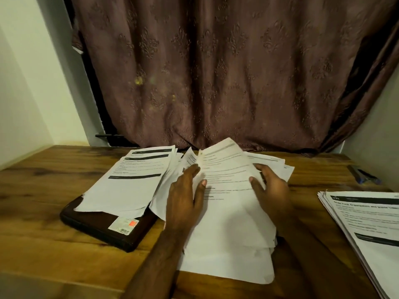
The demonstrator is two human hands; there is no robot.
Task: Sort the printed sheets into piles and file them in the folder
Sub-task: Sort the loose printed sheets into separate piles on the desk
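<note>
Wooden desk (54,212) before us: our left hand (185,197) and right hand (269,186) pinch the top sheet (228,190); light, floppy, best held by both side edges.

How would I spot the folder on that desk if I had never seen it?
Start at the wooden desk in front of the brown curtain and look to its left side. The folder lies flat there, half covered by a pile of printed sheets. It is the only dark thing under the paper, with a white and orange sticker on its near corner.
</note>
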